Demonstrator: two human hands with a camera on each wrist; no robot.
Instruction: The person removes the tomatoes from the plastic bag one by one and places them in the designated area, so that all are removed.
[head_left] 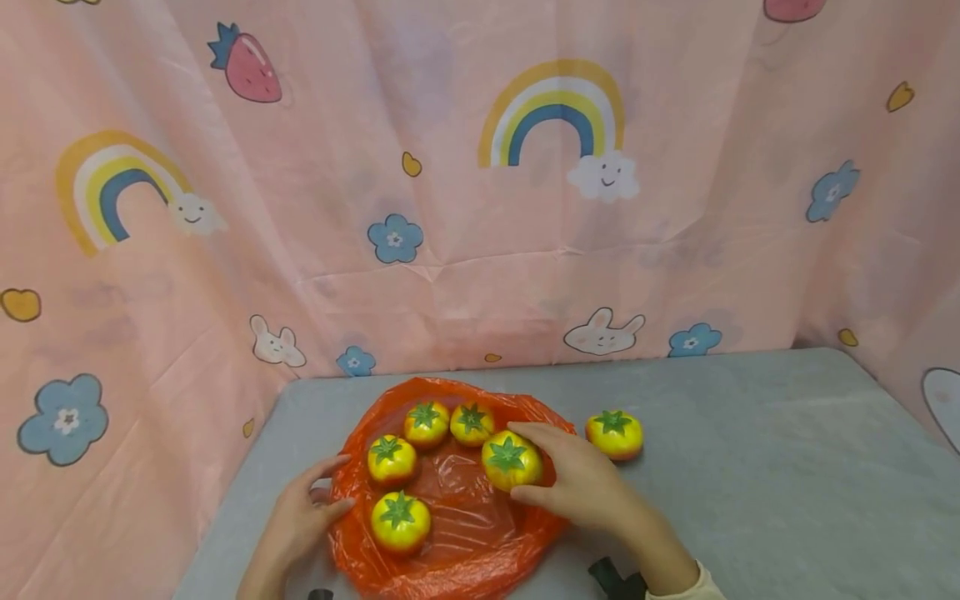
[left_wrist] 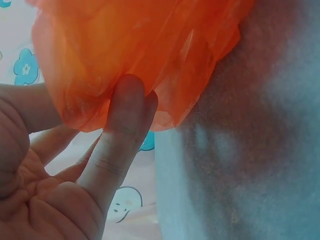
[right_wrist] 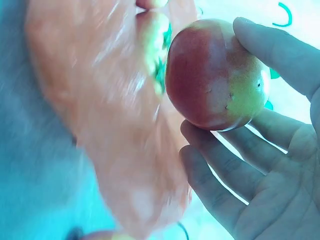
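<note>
Head view, our left hand is pinching one bag, four fruits inside, right hand clamping a fifth, sixth outside.

Plastic bag toward the table's left edge; four tomatoes in it, one tomato over it, another tomato right of it; curtain behind.

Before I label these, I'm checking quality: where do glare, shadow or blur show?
Head: fairly even light, small glints on the orange plastic bag; left wrist: a soft dark shadow on the gray tabletop; right wrist: bluish cast, printed backdrop washed nearly white, pale glare on the tomato-like fruit, the bag behind it blurred.
</note>
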